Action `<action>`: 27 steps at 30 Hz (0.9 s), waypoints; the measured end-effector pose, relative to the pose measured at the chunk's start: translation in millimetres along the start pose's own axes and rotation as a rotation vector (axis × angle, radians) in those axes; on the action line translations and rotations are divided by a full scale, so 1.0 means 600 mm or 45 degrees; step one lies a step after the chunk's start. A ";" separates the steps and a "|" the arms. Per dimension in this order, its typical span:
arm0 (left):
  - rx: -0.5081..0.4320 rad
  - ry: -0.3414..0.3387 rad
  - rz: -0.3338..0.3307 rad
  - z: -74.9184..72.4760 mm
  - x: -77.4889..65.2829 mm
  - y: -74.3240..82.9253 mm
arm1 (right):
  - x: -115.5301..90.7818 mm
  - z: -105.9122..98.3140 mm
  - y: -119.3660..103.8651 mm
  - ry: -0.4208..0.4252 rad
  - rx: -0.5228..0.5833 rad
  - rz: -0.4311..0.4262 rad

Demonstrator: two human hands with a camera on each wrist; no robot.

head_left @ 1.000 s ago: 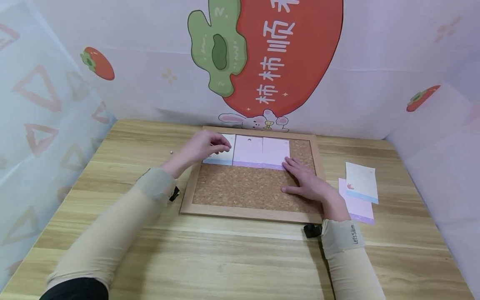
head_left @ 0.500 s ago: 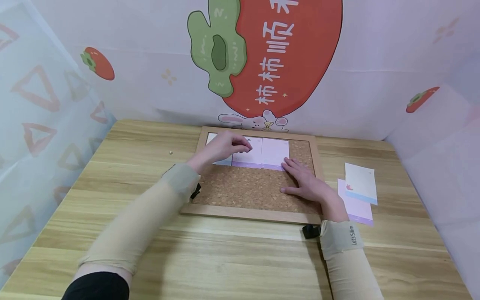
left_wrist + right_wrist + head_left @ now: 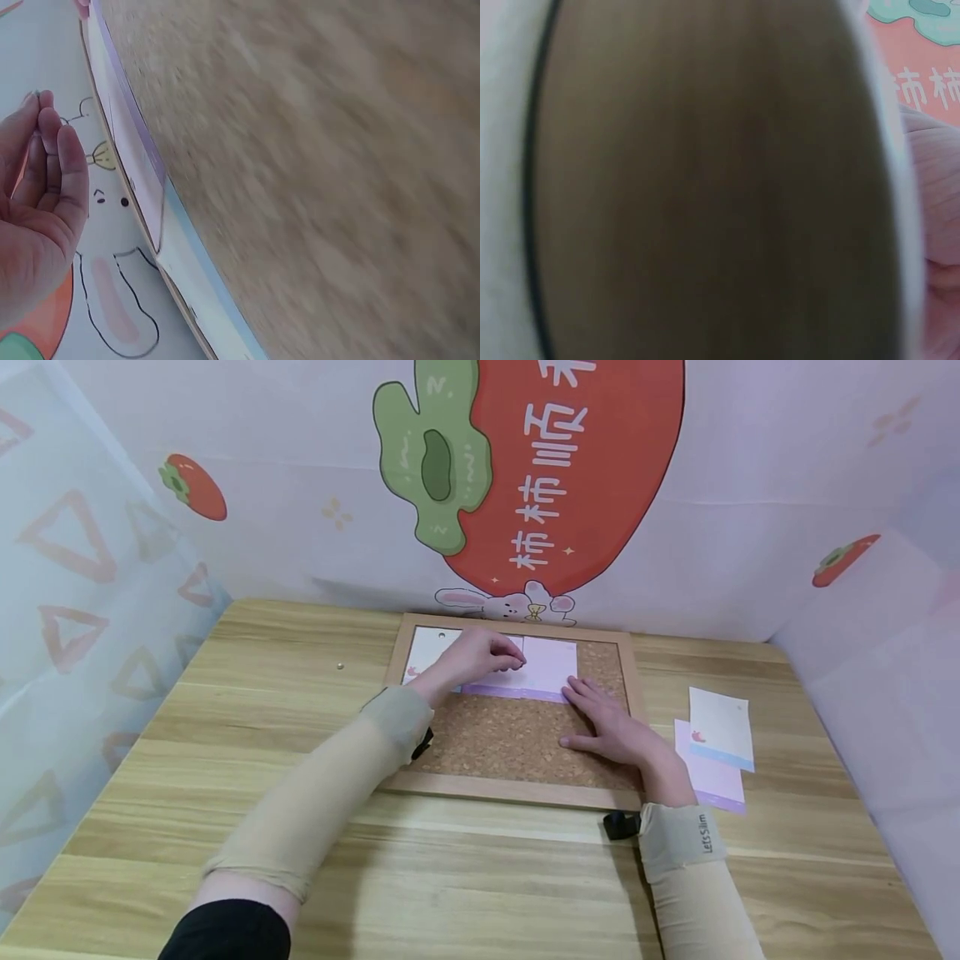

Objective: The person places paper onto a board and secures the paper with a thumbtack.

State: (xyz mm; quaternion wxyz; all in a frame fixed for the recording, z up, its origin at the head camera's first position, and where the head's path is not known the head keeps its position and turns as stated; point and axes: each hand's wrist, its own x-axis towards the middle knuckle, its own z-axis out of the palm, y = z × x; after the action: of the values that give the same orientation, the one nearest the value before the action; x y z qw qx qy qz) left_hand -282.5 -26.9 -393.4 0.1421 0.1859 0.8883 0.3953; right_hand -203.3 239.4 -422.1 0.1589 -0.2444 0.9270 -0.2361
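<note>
"What had changed over that last second?"

"Mostly the left hand (image 3: 483, 656). It had started over the white card (image 3: 426, 652) with the blue band, crossed rightward, and reached the seam between the middle card (image 3: 498, 683) and the right-hand card (image 3: 549, 667)."

"And its fingers?"

"Thumb and fingertips were pinched together on a tiny object (image 3: 37, 94), too small to make out. Whether they touched the paper, I couldn't tell."

"What did the move uncover?"

"The mark near the white card's top showed again, while the middle card's mark had gone under the hand."

"The right hand (image 3: 609, 727)?"

"It hadn't shifted: fingers spread, tips on the right-hand card's lower corner, the thumb on the bare corkboard (image 3: 487, 739)."

"So the cards stayed put?"

"Yes, all three lay side by side along the board's far edge. The loose blue-banded card (image 3: 722, 727) still overlapped the purple-banded one (image 3: 712, 779) on the table (image 3: 465, 877), and the pale bead (image 3: 340, 667) sat left of the board, unmoved."
</note>
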 end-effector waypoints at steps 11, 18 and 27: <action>0.029 0.053 -0.130 0.027 0.035 0.019 | 0.000 -0.001 0.000 -0.003 0.013 0.006; -0.018 0.084 -0.191 0.029 0.051 0.023 | -0.001 0.000 0.002 -0.001 0.014 -0.001; -0.065 0.102 -0.170 0.037 0.074 0.022 | -0.001 0.001 0.004 -0.001 0.008 0.003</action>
State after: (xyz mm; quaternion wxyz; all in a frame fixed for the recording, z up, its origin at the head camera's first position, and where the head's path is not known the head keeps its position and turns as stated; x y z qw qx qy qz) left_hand -310.0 15.2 -402.5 0.1373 0.1068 0.8932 0.4146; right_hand -203.6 241.4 -423.6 0.1605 -0.2430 0.9264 -0.2387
